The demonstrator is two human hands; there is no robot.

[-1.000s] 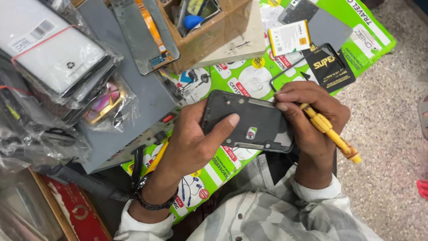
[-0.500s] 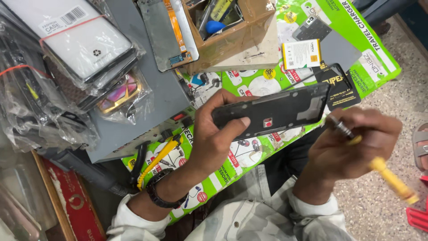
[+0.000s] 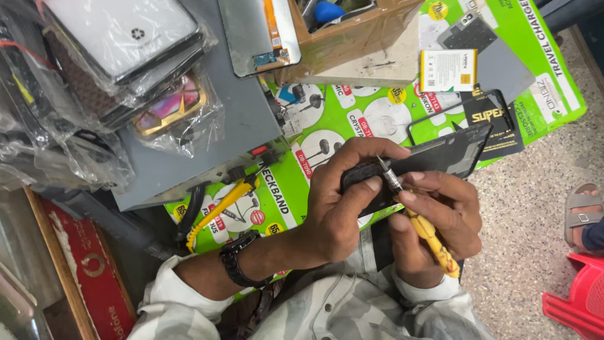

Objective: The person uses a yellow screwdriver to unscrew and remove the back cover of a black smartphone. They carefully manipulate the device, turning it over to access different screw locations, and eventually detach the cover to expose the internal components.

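Black phone frame (image 3: 440, 157) held above the green packaging sheet (image 3: 352, 119), tilted, near centre. Left hand (image 3: 343, 201) fingers curled tight around its left end. Right hand (image 3: 437, 217) fingers closed on a yellow screwdriver (image 3: 425, 230), metal tip touching the frame's edge. Cardboard box (image 3: 352, 38) and white battery (image 3: 448, 70) behind; bagged phones (image 3: 119, 56) on the left.

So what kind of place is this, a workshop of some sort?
Most likely a small phone repair stall. The left hand holds an opened phone frame, the right hand works a yellow screwdriver on it, and a loose phone battery lies nearby.
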